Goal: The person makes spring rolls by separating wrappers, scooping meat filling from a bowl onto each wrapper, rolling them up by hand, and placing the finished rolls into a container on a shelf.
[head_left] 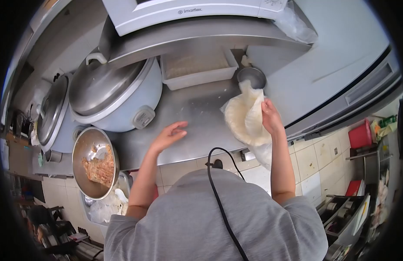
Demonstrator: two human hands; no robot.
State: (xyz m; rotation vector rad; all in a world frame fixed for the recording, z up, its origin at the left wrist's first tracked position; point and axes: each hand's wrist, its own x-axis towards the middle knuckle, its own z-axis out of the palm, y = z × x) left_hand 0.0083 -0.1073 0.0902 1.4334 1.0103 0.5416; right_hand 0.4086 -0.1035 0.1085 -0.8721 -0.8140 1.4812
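Observation:
My right hand (pixel 271 116) pinches the raised edge of a pale, floppy sheet (pixel 253 115) that looks like a dough wrapper. Beneath it lies a rounded, cream-coloured layer inside a clear plastic bag (pixel 260 154), at the counter's front right. How many sheets there are, I cannot tell. My left hand (pixel 170 135) hovers over the steel counter (pixel 188 104) with its fingers apart and holds nothing. To its left, a steel bowl (pixel 78 150) tilts at the counter's edge with an orange-brown minced filling (pixel 100 168) in it.
Two large rice cookers (pixel 119 104) with metal lids stand at the left. A white plastic tray (pixel 201 78) and a small metal bowl (pixel 252 77) sit at the back. A microwave (pixel 193 15) rests on the shelf (pixel 201 37) overhead. A black cable (pixel 212 187) hangs down my front.

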